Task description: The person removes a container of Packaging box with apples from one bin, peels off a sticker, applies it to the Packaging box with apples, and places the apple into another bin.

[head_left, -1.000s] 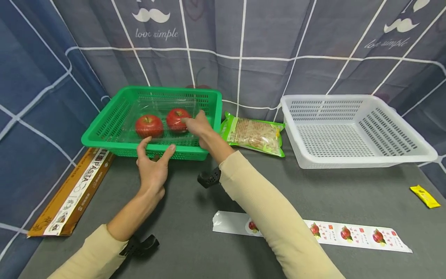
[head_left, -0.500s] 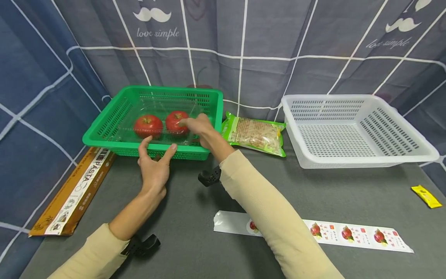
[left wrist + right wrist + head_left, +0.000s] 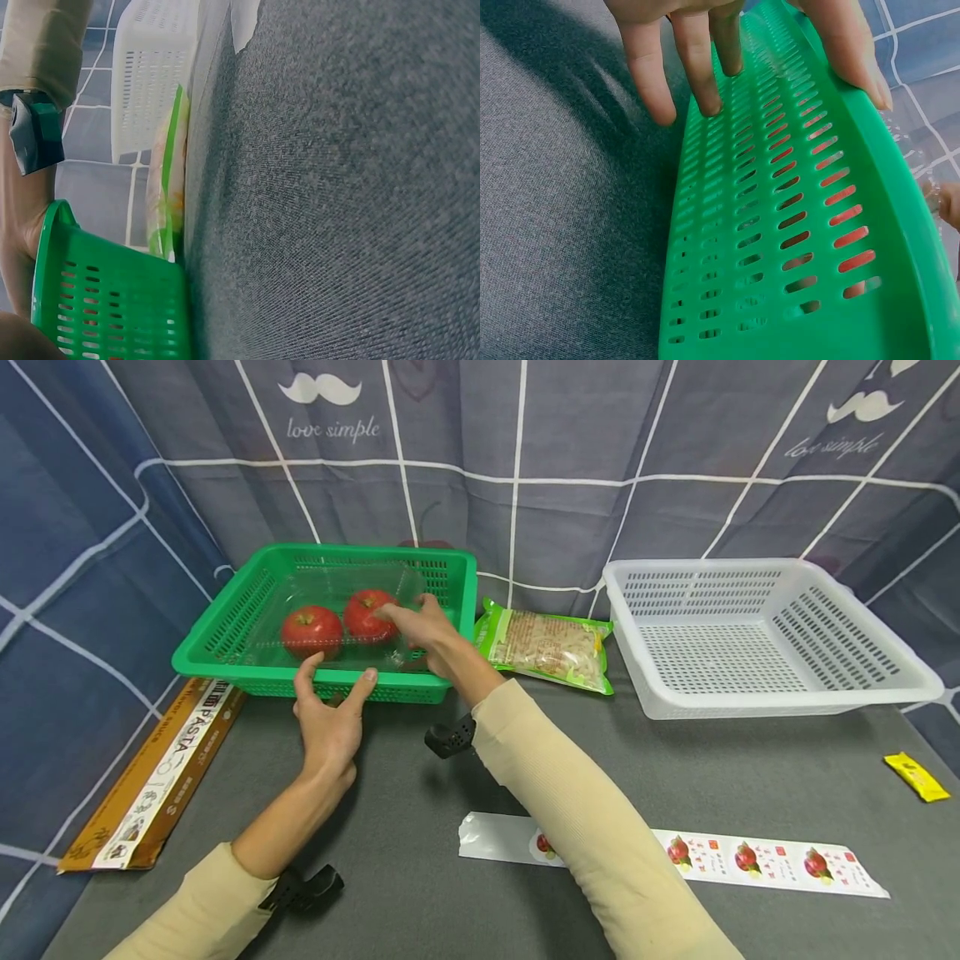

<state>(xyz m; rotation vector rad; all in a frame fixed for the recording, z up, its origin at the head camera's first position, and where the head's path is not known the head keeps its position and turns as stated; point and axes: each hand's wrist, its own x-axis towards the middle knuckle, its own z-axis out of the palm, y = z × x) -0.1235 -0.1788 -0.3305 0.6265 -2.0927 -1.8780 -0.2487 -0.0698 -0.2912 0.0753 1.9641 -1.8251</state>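
Two red apples, one on the left (image 3: 311,632) and one on the right (image 3: 365,614), sit in a clear plastic box (image 3: 330,581) inside the green slotted basket (image 3: 232,672). My right hand (image 3: 431,633) reaches over the basket's right part and pinches the box's right side, thumb in front of the right apple. My left hand (image 3: 330,727) rests at the basket's front rim, index finger over the edge. The right wrist view shows its spread fingers (image 3: 696,67) lying along the slotted outer wall, with clear plastic beside my right hand's fingertips (image 3: 949,204).
Right of the green basket lies a green-edged food packet (image 3: 551,652), then a white slotted basket (image 3: 780,702). A brown pasta pack (image 3: 157,777) lies at left. In front are a strip of fruit labels (image 3: 772,864), partly under the right sleeve, and a yellow sachet (image 3: 917,777).
The clear box and both apples have shifted slightly left inside the green basket, and the right hand has moved a little left with them. The left hand has stayed at the rim.
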